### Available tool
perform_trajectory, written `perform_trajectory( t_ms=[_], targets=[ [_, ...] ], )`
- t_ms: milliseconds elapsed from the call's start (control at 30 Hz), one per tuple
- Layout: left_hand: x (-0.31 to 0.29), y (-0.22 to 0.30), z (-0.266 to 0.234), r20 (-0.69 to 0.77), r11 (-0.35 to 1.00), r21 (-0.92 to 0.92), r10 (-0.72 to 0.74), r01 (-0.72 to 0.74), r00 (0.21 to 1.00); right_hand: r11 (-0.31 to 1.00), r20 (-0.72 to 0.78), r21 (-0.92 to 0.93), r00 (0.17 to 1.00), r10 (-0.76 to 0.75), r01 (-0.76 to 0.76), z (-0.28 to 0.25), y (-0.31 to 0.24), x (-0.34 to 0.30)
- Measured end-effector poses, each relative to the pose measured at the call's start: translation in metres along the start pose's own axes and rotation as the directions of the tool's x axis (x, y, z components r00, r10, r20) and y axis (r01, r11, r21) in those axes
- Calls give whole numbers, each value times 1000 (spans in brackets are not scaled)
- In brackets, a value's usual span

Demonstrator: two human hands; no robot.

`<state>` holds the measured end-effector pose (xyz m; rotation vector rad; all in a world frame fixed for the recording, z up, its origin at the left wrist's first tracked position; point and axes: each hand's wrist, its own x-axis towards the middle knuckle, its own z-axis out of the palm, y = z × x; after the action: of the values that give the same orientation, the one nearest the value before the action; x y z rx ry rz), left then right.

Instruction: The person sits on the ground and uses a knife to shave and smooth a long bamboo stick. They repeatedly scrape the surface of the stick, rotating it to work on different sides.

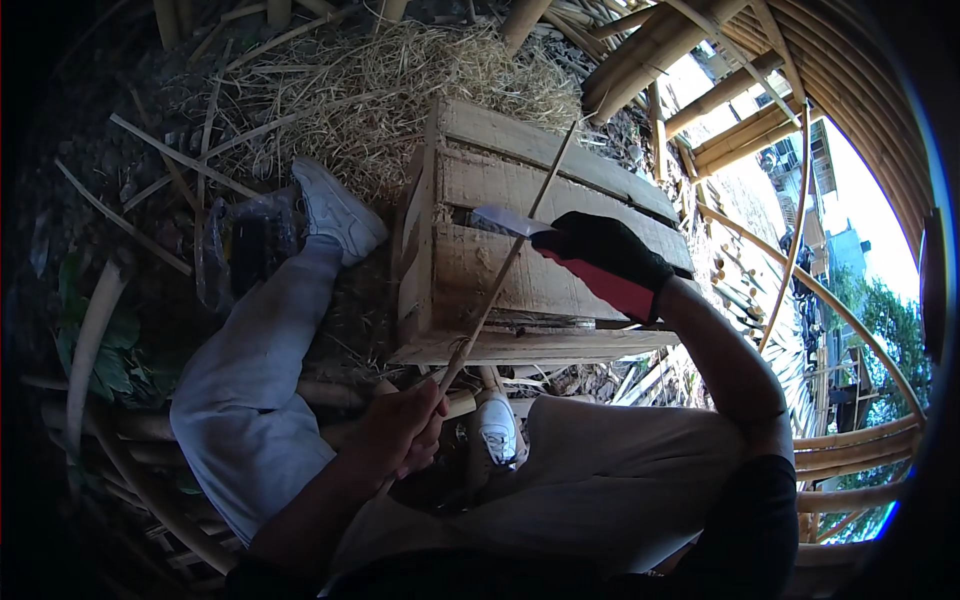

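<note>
My bare left hand (408,428) is closed round the lower end of a thin bamboo strip (494,290). The strip slants up and to the right, and its far tip lies over a wooden crate (500,180). In a black and red glove, my right hand (610,262) grips a knife whose pale, broad blade (503,219) points left. The blade meets the strip about midway along its upper part, just above the crate's slats. The glove hides the knife's handle.
Shavings and straw (390,90) are heaped behind the crate. Loose bamboo strips (180,150) and a clear plastic bag (215,255) lie at left. My white shoe (338,212) is beside the crate. Bamboo poles (650,60) frame the far right, with curved strips (800,220) below.
</note>
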<state>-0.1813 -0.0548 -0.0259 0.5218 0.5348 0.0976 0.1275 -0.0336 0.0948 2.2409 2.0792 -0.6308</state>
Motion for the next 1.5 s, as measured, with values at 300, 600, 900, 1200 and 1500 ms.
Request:
perform_trajectory(
  t_ms=[300,600,900,1200,1500],
  targets=[
    [-2,2,3,-33,999,39,29,-27,999,993,91,33,990,108,-111,-8,-9,-6],
    [-3,2,1,-46,999,47,21,-19,999,985,12,153,997,82,-82,-2,1,-7],
    [-9,7,-9,-64,996,-38,82,-85,995,971,21,87,975,223,-224,-21,8,-4],
    [-6,10,-24,-90,994,-61,87,-92,992,943,-192,-317,981,36,-97,-11,38,1],
    [-8,10,-14,-160,983,73,177,-167,971,995,-172,41,980,101,-96,-6,-13,7]
  ],
)
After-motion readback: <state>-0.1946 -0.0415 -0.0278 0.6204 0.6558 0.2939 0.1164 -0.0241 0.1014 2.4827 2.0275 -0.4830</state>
